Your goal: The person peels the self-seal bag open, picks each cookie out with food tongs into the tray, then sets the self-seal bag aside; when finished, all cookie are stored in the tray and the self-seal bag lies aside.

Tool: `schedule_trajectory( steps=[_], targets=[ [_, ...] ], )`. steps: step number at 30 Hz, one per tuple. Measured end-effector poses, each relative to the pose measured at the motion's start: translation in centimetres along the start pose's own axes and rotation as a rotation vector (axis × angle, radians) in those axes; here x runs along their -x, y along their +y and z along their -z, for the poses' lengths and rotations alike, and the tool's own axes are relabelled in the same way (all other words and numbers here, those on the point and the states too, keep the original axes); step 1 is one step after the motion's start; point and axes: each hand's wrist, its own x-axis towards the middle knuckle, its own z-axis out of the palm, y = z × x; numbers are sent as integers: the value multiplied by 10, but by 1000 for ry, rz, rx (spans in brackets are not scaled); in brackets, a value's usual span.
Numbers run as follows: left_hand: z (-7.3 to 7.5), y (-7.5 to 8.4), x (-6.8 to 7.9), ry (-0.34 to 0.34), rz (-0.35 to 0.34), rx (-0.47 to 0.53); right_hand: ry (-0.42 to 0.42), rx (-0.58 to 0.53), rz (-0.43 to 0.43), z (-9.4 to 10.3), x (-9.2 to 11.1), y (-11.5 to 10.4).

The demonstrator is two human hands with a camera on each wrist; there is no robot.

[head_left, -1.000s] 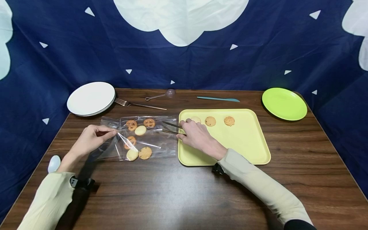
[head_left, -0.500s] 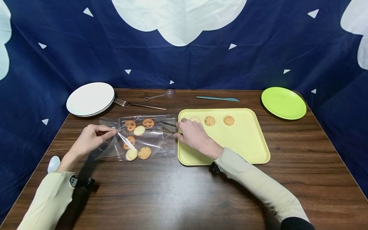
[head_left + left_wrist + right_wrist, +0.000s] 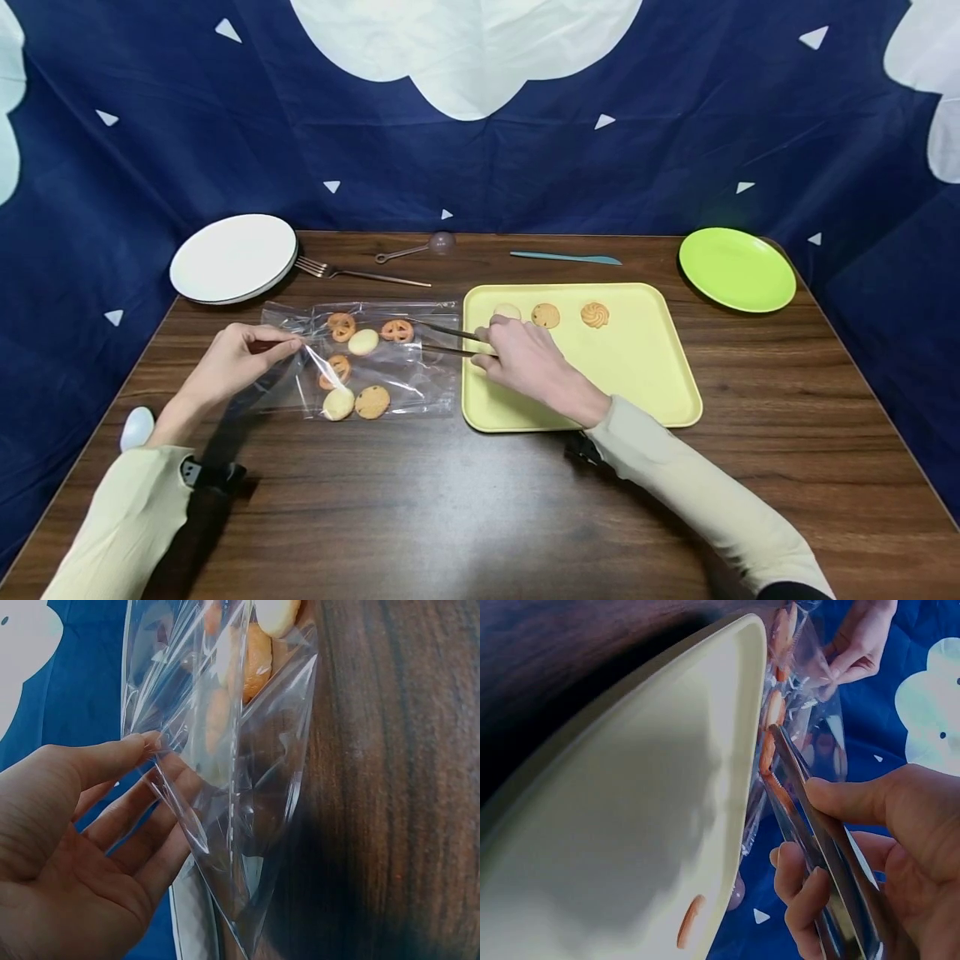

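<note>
My left hand [image 3: 243,358] pinches the left side of a clear plastic bag [image 3: 431,385] between thumb and fingers; the left wrist view shows the film lifted. Several cookies lie inside, among them pretzel-shaped ones, pale round ones and a speckled round cookie [image 3: 372,402]. In my right hand [image 3: 528,362] I grip metal tongs [image 3: 819,821], which reach into the bag from the right. A pretzel-shaped cookie [image 3: 397,331] sits at the tongs' tips, between them in the right wrist view.
Under my right hand lies a yellow tray [image 3: 622,375] with a pale, a speckled and a swirled cookie [image 3: 595,315] along its back. Behind are white plates [image 3: 234,258], a fork [image 3: 360,273], a measuring spoon [image 3: 441,242], a blue knife [image 3: 566,257] and a green plate [image 3: 737,270].
My right hand and the tongs have shifted right over the tray. The pretzel-shaped cookie at the tips has moved right and slightly nearer inside the bag. My left hand stays put.
</note>
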Motion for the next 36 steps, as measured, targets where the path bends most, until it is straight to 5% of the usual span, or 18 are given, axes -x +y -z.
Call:
schedule_trajectory(
  steps=[20, 36],
  targets=[
    [0, 3, -1, -2, 8, -14, 94, -32, -107, 38, 108, 62],
    [1, 5, -1, -14, 34, -26, 54, -51, -176, 39, 118, 74]
  ],
)
